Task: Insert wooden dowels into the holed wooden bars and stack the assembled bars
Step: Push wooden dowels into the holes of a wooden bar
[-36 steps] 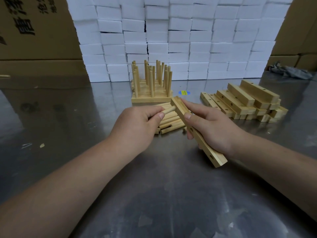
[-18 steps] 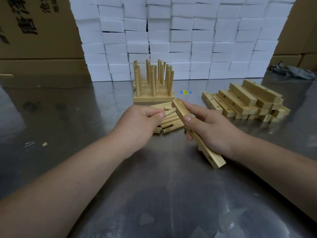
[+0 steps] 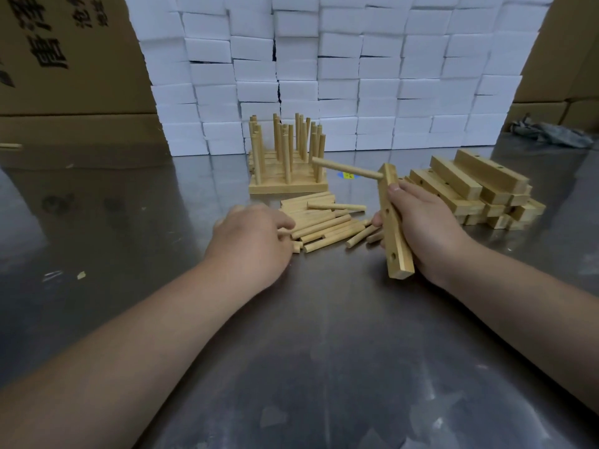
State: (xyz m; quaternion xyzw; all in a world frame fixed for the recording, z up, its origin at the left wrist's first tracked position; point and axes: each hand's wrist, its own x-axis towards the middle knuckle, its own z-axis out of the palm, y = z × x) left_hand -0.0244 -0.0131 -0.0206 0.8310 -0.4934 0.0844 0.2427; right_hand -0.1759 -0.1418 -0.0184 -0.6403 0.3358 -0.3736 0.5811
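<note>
Gripping holed bar (image 3: 398,251) near-upright above the table, right hand (image 3: 428,228) wrapped round its middle; one dowel (image 3: 346,169) in top hole, jutting left. Left hand (image 3: 249,241) at loose dowels (image 3: 327,225); cannot tell if one is pinched. Risk: shallow-seated dowel drops out if bar tilts; fumbled pick scatters pile

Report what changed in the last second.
The left hand let go of the dowel, now seated in the bar, and dropped to the loose dowels. The right hand still grips the bar and has swung it more upright. The assembled stack and the pile of bars stayed put.
</note>
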